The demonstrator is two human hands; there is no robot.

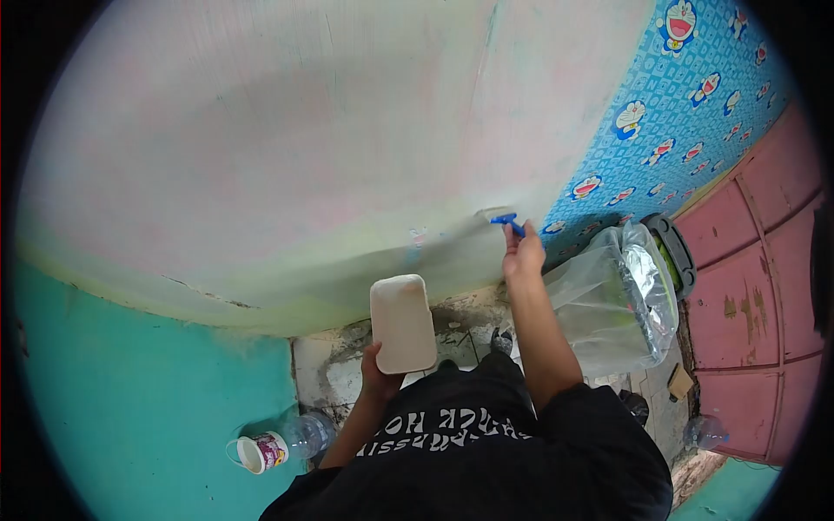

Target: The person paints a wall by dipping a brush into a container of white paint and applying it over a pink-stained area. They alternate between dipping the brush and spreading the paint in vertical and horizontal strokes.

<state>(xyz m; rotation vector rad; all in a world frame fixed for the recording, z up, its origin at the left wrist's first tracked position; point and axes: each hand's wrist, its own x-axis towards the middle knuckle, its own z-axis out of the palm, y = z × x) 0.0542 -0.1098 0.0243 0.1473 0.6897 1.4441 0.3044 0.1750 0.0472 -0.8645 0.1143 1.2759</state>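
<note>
At twelve o'clock the painted wall looks matt and streaky; at two, the blue handle is smooth plastic; at three, the bag glossy plastic; near six, the shirt matt cloth.

Blue wallpaper, printed with cartoon cats, upper right. Pink panelling, paint scuffed, far right. Large clear plastic bag, with silvery sheeting along right side; dark grey rim just beside. Brown block on floor, near panelling. Clear plastic container, lower right. White tub, purple-labelled, handled, beside clear bottle, lower left. Teal wall, left.
</note>
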